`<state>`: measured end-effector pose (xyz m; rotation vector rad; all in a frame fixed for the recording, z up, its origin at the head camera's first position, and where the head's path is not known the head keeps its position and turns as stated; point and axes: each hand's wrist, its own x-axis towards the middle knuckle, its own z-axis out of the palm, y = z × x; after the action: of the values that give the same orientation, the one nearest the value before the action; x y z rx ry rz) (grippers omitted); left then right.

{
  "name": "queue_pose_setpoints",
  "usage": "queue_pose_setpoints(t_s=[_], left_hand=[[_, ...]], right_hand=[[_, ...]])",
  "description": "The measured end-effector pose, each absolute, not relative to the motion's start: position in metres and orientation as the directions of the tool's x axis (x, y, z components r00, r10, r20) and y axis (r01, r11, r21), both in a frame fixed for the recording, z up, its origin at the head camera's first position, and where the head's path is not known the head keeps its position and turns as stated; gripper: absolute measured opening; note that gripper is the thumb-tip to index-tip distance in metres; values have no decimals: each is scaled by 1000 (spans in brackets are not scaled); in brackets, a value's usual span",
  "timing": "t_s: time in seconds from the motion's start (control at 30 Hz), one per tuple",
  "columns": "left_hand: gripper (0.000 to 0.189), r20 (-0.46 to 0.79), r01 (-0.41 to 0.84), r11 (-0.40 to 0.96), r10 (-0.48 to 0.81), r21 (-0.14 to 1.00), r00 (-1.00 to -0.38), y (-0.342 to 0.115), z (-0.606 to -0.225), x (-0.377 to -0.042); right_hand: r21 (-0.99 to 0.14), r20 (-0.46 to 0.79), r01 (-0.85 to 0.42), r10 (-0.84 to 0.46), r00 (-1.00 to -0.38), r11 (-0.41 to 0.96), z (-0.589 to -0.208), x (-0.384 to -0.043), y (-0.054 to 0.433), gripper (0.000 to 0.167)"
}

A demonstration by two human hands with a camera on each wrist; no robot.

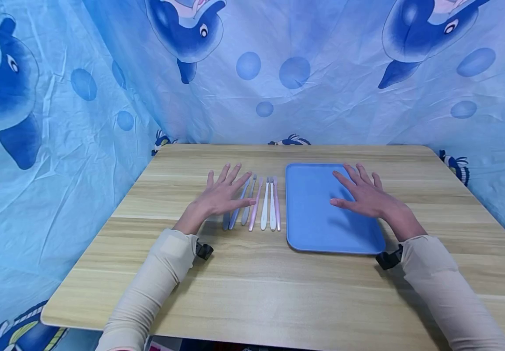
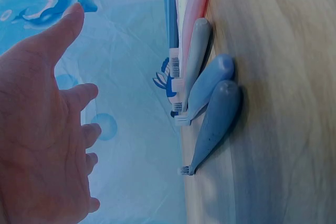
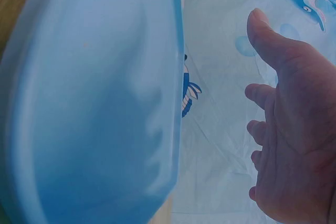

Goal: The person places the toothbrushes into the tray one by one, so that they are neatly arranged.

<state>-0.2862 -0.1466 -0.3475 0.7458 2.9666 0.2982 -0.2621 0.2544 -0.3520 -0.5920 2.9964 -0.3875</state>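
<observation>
Several toothbrushes lie side by side on the table, their heads toward the far edge. A white toothbrush [image 1: 265, 207], a pink toothbrush [image 1: 255, 207] and a dark blue-grey toothbrush [image 2: 216, 121] are among them. My left hand [image 1: 221, 195] hovers with spread fingers over the left end of the row, partly hiding the leftmost ones. To the right of the row lies a blue tray [image 1: 309, 209] with nothing on it. Above the tray's right side my right hand [image 1: 364, 195] is held with fingers spread, casting a shadow on it. Neither hand holds anything.
The wooden table [image 1: 252, 282] has a light grain and rounded corners. A blue curtain [image 1: 252, 92] printed with dolphins and bubbles hangs behind it and along the left side. A dark wrist strap mount [image 1: 204, 250] sits at the left cuff.
</observation>
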Motion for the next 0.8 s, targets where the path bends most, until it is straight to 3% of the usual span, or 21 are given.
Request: queue_pose_setpoints(t_s=[0.8], left_hand=[[88, -21, 430, 869, 448, 243, -894, -154, -341, -288]], right_hand=[[-298, -42, -350, -378, -925, 888, -355, -258, 259, 87]])
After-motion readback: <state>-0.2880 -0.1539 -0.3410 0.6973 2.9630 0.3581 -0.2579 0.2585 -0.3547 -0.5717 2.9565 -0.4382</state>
